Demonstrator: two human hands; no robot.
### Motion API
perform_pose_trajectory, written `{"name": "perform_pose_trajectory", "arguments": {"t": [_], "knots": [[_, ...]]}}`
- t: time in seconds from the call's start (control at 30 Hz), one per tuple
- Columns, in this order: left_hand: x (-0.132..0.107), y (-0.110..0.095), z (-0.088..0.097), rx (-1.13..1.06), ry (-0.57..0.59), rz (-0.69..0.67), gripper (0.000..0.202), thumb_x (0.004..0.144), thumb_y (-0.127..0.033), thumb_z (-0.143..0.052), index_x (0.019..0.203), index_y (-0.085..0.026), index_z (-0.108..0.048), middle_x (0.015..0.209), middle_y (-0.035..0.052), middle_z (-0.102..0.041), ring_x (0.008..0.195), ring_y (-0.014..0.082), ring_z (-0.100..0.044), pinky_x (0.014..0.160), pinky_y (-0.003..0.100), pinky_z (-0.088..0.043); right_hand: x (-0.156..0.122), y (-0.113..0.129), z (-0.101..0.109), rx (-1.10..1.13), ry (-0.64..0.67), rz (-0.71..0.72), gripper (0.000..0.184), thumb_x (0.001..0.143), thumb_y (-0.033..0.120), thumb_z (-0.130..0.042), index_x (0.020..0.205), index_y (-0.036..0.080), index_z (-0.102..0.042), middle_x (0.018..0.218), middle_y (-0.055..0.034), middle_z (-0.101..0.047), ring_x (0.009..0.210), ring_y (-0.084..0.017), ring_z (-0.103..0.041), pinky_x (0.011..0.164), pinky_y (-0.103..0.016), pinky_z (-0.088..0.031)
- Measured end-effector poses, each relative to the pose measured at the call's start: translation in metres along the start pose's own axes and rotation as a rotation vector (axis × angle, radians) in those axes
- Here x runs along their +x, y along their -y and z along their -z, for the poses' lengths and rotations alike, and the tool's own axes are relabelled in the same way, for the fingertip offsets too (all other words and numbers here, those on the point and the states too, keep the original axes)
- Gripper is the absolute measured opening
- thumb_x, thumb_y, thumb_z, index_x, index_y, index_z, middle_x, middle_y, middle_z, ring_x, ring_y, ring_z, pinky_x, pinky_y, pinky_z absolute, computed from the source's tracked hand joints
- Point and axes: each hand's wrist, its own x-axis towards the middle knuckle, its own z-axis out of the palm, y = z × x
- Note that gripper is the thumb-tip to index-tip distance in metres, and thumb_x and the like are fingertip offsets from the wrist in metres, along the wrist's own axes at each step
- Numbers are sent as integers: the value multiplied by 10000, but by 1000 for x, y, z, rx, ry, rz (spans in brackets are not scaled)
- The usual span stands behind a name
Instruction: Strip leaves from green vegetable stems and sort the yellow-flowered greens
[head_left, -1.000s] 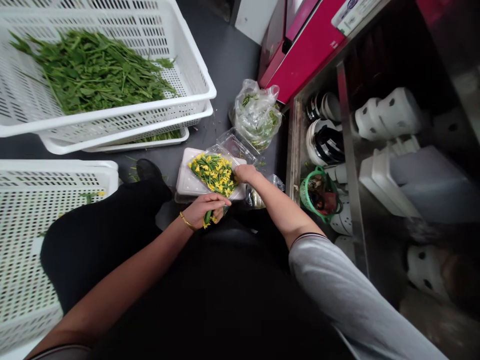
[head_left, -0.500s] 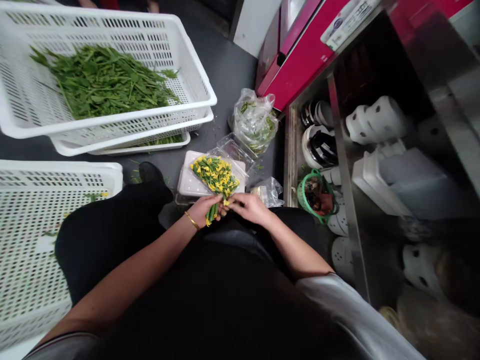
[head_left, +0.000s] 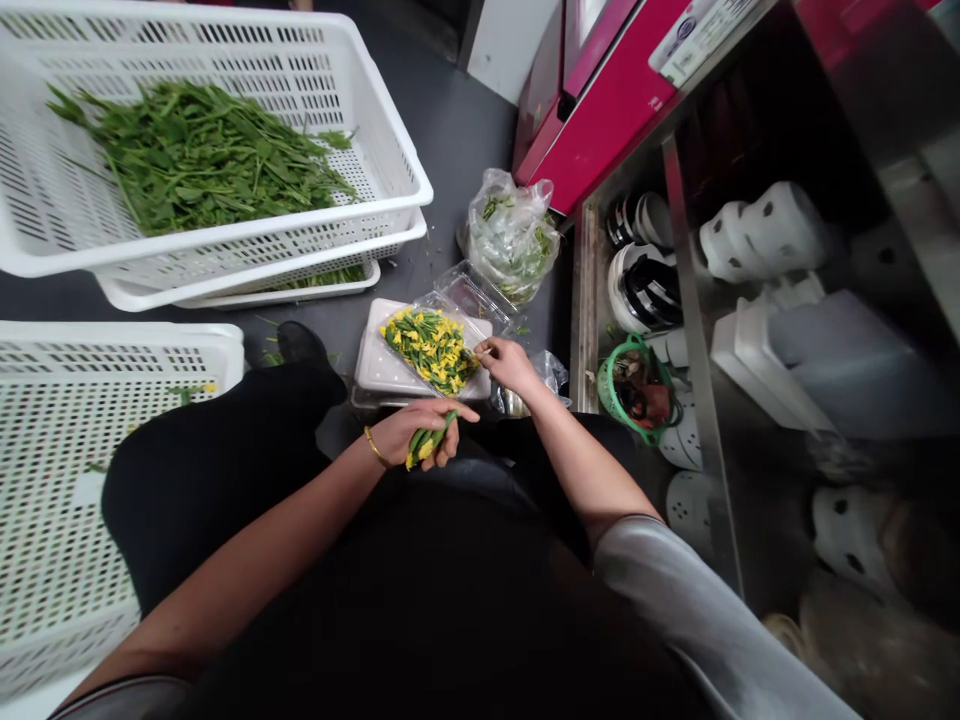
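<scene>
My left hand (head_left: 416,435), with a gold bangle at its wrist, curls around a few flowering baby cucumbers (head_left: 426,445), slim and green with yellow blossoms. Beyond it, more such cucumbers lie in a pile (head_left: 435,350) in a clear plastic box (head_left: 480,330) that rests on a pale, upturned tray (head_left: 373,360). At the right edge of this pile is my right hand (head_left: 510,362), its fingers pinched together. What sits between those fingertips, if anything, is too small to make out.
White perforated crates (head_left: 262,225) stand stacked at upper left, leafy greens (head_left: 210,155) in the top one. Another white crate (head_left: 52,480) is beside my left leg. A plastic bag of greens (head_left: 514,235) sits ahead. Steel shelving (head_left: 694,330) with a green basket (head_left: 634,390) lines the right.
My hands have come apart. The right one moved forward and right to the pile's edge, while the left drew slightly back with its cucumbers, fingers looser.
</scene>
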Motion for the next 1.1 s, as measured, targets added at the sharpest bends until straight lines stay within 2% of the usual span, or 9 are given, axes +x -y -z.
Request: {"name": "perform_pose_trajectory", "arguments": {"t": [0.17,0.33,0.43,0.57,0.73,0.83,0.93,1.0,1.1], "knots": [[6,-1,-4,90,-98,153,228,744,-291,-589,800,-79,-651,592,87,-640,434,137,-577,339,177,-392,38,2,-21,-376,225,-11,312,774,315,-561,1053,199,-642,947,-63,-681,858,-179,-613,715,-233,-439],[9,0,-2,103,-112,149,262,671,-198,-616,909,-97,-656,609,59,-642,421,123,-560,347,187,-388,46,5,-43,-496,324,10,462,753,338,-591,1198,219,-562,1030,-94,-663,910,-215,-616,692,-250,-450],[12,2,0,92,-220,80,236,687,-220,-630,895,-109,-645,542,11,-584,361,81,-478,327,173,-340,45,9,-46,-536,355,4,472,737,347,-611,1177,180,-579,980,-129,-670,869,-234,-627,675,-265,-452],[15,6,-1,119,-410,61,199,664,-237,-672,823,-124,-632,446,-52,-472,315,51,-388,304,160,-297,44,13,-37,-571,359,27,435,749,360,-599,1134,158,-599,957,-141,-664,847,-228,-623,683,-272,-448],[15,11,-1,187,-563,87,164,640,-232,-668,732,-102,-629,437,-34,-481,301,64,-383,276,178,-289,31,9,4,-594,249,81,279,782,355,-548,1004,210,-636,1086,-92,-597,926,-201,-584,711,-252,-432],[15,11,1,164,-628,32,161,659,-232,-661,736,-94,-629,446,-26,-489,304,69,-397,275,182,-292,7,9,27,-477,220,152,194,761,317,-577,877,178,-647,939,-66,-629,821,-160,-585,688,-229,-408],[16,8,5,33,-677,28,192,737,-284,-608,750,-93,-620,464,-7,-513,308,66,-401,279,179,-288,-28,15,31,-118,302,302,164,787,287,-559,841,143,-619,766,-16,-631,689,-103,-552,651,-200,-386],[16,7,5,-93,-640,98,265,784,-359,-558,745,-101,-602,481,16,-539,312,72,-415,281,179,-290,-50,21,23,87,315,371,192,823,311,-528,858,135,-596,723,3,-615,633,-81,-524,620,-187,-379],[15,9,5,-117,-499,143,283,772,-404,-586,766,-121,-575,519,29,-569,334,78,-447,292,169,-298,-71,28,7,120,280,416,204,841,340,-522,877,151,-591,737,0,-612,639,-86,-527,623,-189,-380]]}}
